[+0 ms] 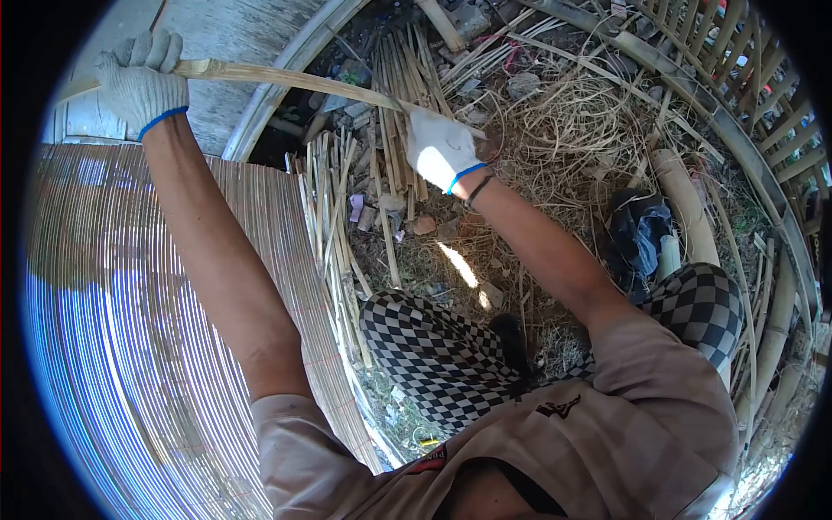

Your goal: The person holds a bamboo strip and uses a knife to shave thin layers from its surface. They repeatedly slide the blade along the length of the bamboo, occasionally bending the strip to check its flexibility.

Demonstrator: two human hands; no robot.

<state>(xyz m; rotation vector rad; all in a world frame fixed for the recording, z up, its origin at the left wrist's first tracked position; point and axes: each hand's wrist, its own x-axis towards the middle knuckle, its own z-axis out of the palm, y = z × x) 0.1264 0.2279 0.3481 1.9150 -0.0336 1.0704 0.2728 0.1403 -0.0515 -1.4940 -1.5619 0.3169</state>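
Note:
My left hand (143, 82), in a pale knit glove with a blue cuff, is closed around a long bamboo strip (277, 78) at the upper left. The strip bows across to my right hand (440, 149), gloved the same way, whose fingers are closed at its other end. A short tip of the strip shows beyond that hand. By the right fingers, a thin dark edge slants up and left across the strip; whether it is a blade in my hand I cannot make out. My right fingertips are partly hidden.
A slatted bamboo mat (95, 260) spreads at the left. Split bamboo lengths (403, 104) lie in a pile ahead, beside tangled shavings (581, 121). A dark plastic bag (640, 232) and a thick bamboo pole (683, 195) are at the right, near a woven bamboo lattice (754, 61).

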